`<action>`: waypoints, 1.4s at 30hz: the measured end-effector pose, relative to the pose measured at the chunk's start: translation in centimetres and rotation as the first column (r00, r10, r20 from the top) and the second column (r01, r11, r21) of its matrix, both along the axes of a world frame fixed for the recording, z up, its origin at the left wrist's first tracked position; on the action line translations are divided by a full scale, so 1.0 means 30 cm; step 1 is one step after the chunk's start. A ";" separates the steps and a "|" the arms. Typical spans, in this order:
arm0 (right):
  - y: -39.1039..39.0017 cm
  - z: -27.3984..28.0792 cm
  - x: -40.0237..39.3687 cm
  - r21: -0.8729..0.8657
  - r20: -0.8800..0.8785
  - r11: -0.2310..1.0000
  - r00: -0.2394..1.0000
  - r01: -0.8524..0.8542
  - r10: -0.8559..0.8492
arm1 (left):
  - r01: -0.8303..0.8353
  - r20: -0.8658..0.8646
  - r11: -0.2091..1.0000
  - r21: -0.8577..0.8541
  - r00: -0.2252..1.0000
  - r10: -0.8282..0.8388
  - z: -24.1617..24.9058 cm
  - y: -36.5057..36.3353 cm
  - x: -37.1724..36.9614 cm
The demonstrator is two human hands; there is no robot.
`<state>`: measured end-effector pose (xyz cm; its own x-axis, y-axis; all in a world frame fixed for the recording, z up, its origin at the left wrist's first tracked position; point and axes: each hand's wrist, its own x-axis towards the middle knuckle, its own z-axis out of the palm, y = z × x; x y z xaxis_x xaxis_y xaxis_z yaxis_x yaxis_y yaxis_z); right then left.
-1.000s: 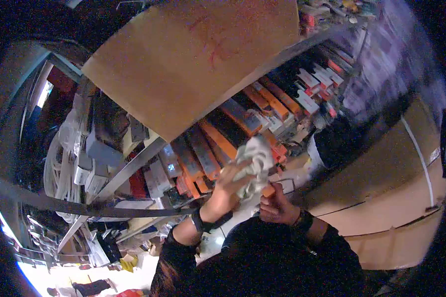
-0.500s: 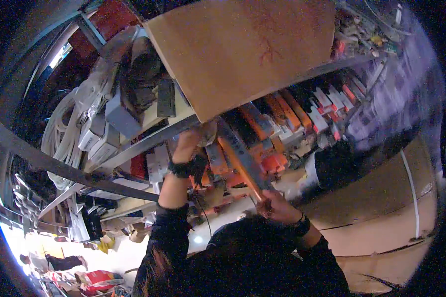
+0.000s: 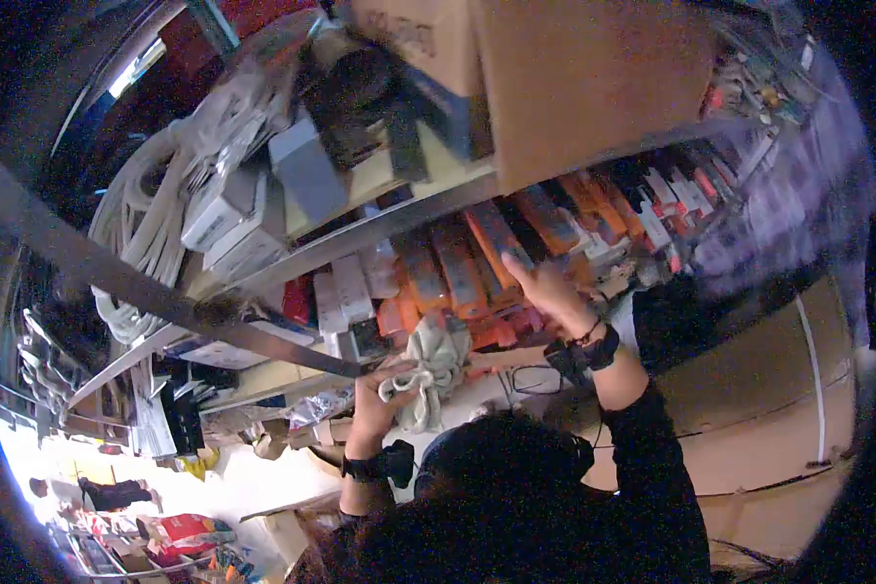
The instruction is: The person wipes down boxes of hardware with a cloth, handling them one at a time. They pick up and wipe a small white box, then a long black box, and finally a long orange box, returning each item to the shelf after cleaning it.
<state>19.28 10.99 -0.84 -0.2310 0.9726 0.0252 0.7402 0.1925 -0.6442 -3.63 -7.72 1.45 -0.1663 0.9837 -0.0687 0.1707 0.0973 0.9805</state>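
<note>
A crumpled pale cloth [image 3: 430, 365] hangs from my left hand [image 3: 372, 399], whose fingers are closed round its left side, below the shelf edge. My right hand [image 3: 553, 297] is up at the row of orange and grey boxes [image 3: 457, 268] on the lower shelf. One digit stretches over the front of a box and the others are partly blurred; no object shows gripped in that hand. The boxes stand side by side with their narrow ends facing out.
A large cardboard box [image 3: 594, 83] overhangs the upper metal shelf edge [image 3: 360, 234]. White boxes [image 3: 229, 219] and coiled pale tubing [image 3: 136, 234] lie at the left. A slanted metal bar [image 3: 165, 292] crosses in front of the left side.
The long orange box that my right hand held tilted outward is now back among the row. My left hand has come down from the shelf edge, and the pale cloth now shows clearly in it.
</note>
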 end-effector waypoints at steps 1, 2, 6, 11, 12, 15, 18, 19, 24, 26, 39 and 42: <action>0.004 -0.001 0.001 -0.003 0.003 1.000 1.000 -0.009 0.009 | 0.029 -0.015 0.999 0.016 0.999 -0.028 0.006 -0.018 -0.005; 0.004 0.000 -0.002 0.140 0.077 0.987 0.994 -0.085 0.075 | 0.021 -0.014 1.000 0.013 1.000 -0.021 0.010 -0.036 -0.014; -0.080 0.141 -0.105 0.352 0.135 0.933 0.982 0.074 -0.130 | -0.063 -0.068 0.998 -0.024 0.996 0.061 -0.015 -0.102 -0.074; -0.249 0.308 -0.312 0.280 -0.041 0.943 0.979 -0.182 0.201 | -0.113 0.083 0.993 -0.031 0.990 0.115 -0.052 -0.166 -0.146; -0.262 0.277 -0.364 0.292 -0.160 0.922 0.938 -0.253 0.308 | -0.132 0.092 0.991 -0.037 0.987 0.134 -0.039 -0.175 -0.150; -0.243 0.128 -0.534 0.481 -0.232 0.842 0.890 -0.246 0.393 | -0.115 -0.013 0.993 0.012 0.993 0.116 -0.024 -0.185 -0.180; -0.223 0.080 -0.630 0.724 -0.015 0.669 0.966 -0.168 0.259 | -0.071 -0.012 0.995 0.070 0.997 0.072 -0.060 -0.196 -0.222; -0.222 0.076 -0.652 0.798 0.145 0.574 0.983 -0.183 0.112 | -0.076 -0.008 0.994 0.074 0.997 0.077 -0.058 -0.206 -0.222; -0.231 0.071 -0.712 0.316 0.211 0.886 0.936 -0.340 0.284 | -0.244 0.033 0.961 0.128 0.970 0.242 -0.050 -0.237 -0.204; -0.220 0.064 -0.714 0.317 0.184 0.881 0.934 -0.350 0.305 | -0.243 0.059 0.965 0.101 0.970 0.238 -0.052 -0.245 -0.204; -0.412 0.062 -0.222 -0.511 -0.859 0.690 0.280 -0.513 -0.429 | -0.379 0.475 0.920 -0.095 0.796 0.377 -0.036 -0.224 -0.049; -0.489 0.010 -0.072 -0.407 -0.842 0.530 0.079 -0.744 -0.534 | -0.192 0.165 0.940 0.282 0.975 0.149 -0.053 -0.161 0.009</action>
